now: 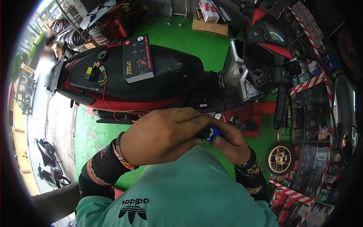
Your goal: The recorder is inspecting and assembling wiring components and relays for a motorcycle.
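Observation:
In front of my chest, both hands meet around a small blue-and-black object [214, 133] whose kind I cannot make out. My left hand [164, 132] wraps over its black part, with the fingers pressed together and most of the piece hidden. The thumb and fingers of my right hand [232, 143] pinch its blue end. Just beyond my hands stands a red and black scooter with a long black seat [177, 68]. On that seat lie a black product box [138, 58], a roll of black tape [102, 55] and a small black module [90, 73] with a coloured wire connector [101, 77].
A thin red wire [104, 99] runs down the scooter's side. The handlebar grip [280, 106] juts toward me at the right, near a gold-spoked wheel [281, 159] and shelves of packaged parts [308, 128]. Cardboard boxes [210, 27] sit on the green floor [166, 34] behind.

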The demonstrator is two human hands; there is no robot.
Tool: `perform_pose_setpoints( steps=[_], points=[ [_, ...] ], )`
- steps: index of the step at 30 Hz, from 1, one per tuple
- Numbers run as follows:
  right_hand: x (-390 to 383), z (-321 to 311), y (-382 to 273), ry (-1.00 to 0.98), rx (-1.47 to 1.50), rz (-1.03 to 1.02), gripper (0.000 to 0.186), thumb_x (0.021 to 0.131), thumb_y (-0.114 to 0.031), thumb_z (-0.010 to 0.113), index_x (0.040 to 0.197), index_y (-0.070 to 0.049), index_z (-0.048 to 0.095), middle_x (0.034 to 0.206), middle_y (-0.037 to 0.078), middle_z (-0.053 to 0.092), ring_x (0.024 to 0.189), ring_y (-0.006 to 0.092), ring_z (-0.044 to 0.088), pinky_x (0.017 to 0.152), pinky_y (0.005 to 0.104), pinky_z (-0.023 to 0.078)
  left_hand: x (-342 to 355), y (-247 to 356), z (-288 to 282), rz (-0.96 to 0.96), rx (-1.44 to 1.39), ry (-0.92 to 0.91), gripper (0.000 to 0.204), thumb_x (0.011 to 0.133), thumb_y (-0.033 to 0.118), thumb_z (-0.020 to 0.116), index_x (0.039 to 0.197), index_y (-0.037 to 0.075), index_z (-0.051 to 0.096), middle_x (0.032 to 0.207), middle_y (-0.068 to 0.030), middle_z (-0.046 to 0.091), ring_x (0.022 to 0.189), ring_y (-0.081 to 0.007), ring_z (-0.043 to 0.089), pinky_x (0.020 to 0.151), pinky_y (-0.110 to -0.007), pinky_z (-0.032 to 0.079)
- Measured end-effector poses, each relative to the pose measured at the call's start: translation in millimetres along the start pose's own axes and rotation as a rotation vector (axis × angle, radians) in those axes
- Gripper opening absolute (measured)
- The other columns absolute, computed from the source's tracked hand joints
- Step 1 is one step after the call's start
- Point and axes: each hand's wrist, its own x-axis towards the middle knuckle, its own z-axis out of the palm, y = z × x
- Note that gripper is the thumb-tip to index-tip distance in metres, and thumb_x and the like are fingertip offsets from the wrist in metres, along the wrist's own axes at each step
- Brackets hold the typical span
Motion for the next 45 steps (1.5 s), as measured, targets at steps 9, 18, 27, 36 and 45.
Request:
perform_pose_setpoints(
  steps=[9, 18, 27, 36, 45],
  points=[
    [-4, 9, 12, 0.061, 0.359, 0.305, 0.061, 0.105, -0.041, 0.058, 0.147, 0.001, 0.047, 0.103, 0.003, 0.063, 0.086, 0.0067, 0.055, 0.064, 0.0214, 0.041, 6, -18, -7, -0.012, -0.115, -0.148, 0.034, 0.089, 0.015, 0.074, 0.115, -0.004, 0.066, 0.093, -0.0169, 0.066, 0.083, -0.0350, 0.067, 0.073, -0.043, 0.055],
    [-4, 11, 23, 0.090, 0.415, 0.285, 0.060, 0.104, -0.039, 0.060, 0.149, -0.002, 0.047, 0.094, 0.000, 0.059, 0.079, 0.0052, 0.049, 0.062, 0.0207, 0.038, 4, -22, -3, 0.045, -0.117, -0.168, 0.031, 0.090, 0.014, 0.071, 0.115, -0.005, 0.065, 0.090, -0.0164, 0.063, 0.082, -0.0349, 0.064, 0.073, -0.044, 0.054],
    [-2, 9, 33, 0.037, 0.574, 0.248, 0.058, 0.105, -0.035, 0.059, 0.151, -0.002, 0.046, 0.087, -0.001, 0.057, 0.067, 0.0037, 0.042, 0.056, 0.0208, 0.032, 7, -23, -8, 0.004, -0.125, -0.245, 0.033, 0.091, 0.018, 0.071, 0.115, -0.004, 0.065, 0.093, -0.0160, 0.064, 0.085, -0.0345, 0.065, 0.075, -0.043, 0.055],
    [-1, 17, 25, 0.168, 0.457, 0.275, 0.054, 0.106, -0.031, 0.057, 0.150, -0.004, 0.045, 0.085, -0.001, 0.057, 0.066, 0.0033, 0.042, 0.055, 0.0205, 0.032, 8, -24, -1, -0.001, -0.031, -0.255, 0.033, 0.090, 0.017, 0.071, 0.115, -0.004, 0.065, 0.098, -0.0172, 0.065, 0.089, -0.0356, 0.066, 0.078, -0.044, 0.056],
    [9, 25, 12, 0.248, 0.206, 0.019, 0.034, 0.105, -0.026, 0.061, 0.124, -0.003, 0.044, 0.088, 0.003, 0.058, 0.071, 0.0063, 0.048, 0.062, 0.0221, 0.040, 3, -33, 5, 0.057, -0.192, -0.113, 0.038, 0.086, 0.010, 0.075, 0.120, -0.005, 0.065, 0.102, -0.0194, 0.068, 0.090, -0.0368, 0.067, 0.078, -0.045, 0.056]
  ],
)
